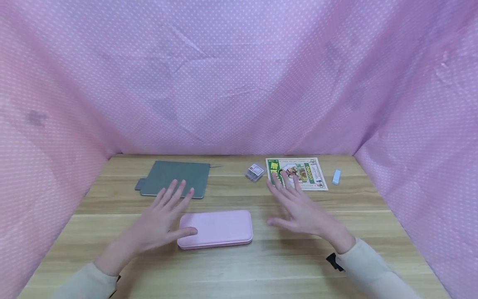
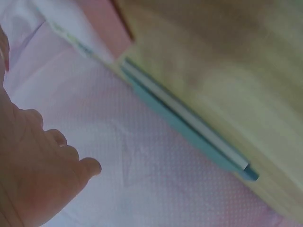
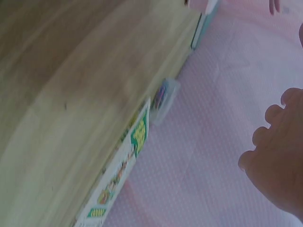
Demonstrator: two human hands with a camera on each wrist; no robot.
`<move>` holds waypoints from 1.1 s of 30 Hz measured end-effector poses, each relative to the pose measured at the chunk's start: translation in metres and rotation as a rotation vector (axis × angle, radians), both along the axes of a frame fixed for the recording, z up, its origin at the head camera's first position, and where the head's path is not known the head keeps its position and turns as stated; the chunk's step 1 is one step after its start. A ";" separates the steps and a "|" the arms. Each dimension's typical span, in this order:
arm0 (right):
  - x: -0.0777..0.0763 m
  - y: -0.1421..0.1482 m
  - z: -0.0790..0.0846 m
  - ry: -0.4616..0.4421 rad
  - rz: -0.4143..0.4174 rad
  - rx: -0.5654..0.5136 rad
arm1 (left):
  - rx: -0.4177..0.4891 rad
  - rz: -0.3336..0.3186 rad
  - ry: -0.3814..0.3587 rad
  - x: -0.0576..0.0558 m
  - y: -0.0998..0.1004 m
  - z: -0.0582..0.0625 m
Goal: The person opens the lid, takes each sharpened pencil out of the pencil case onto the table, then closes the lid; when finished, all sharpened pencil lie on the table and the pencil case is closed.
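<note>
Fingers spread, my left hand [image 1: 158,224] hovers over the table, its thumb above the left end of a pink zip case [image 1: 220,228]. Past its fingertips lies a grey-green notebook [image 1: 179,176], seen edge-on in the left wrist view [image 2: 184,123]. My right hand [image 1: 300,209] is also spread and holds nothing, to the right of the case. Its fingertips overlap a printed sheet with green and white pictures [image 1: 313,174] in the head view. A small clear plastic box [image 1: 255,171] with a label sits left of that sheet; its contents are too small to tell.
At the right lies a small light-blue block [image 1: 336,177]. A thin dark stick-like piece [image 1: 215,166] pokes out by the notebook's upper right corner. Pink dotted cloth [image 1: 239,83] hangs behind and at both sides of the wooden table [image 1: 239,274].
</note>
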State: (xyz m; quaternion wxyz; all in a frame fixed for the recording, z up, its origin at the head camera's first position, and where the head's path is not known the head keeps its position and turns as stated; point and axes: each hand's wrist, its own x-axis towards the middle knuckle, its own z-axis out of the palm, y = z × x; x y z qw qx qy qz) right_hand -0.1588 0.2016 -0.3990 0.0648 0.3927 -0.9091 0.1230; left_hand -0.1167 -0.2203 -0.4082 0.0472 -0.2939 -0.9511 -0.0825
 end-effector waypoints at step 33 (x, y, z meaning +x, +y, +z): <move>0.003 -0.075 -0.040 -0.396 0.239 0.097 | 0.032 -0.119 -0.124 0.006 0.005 -0.047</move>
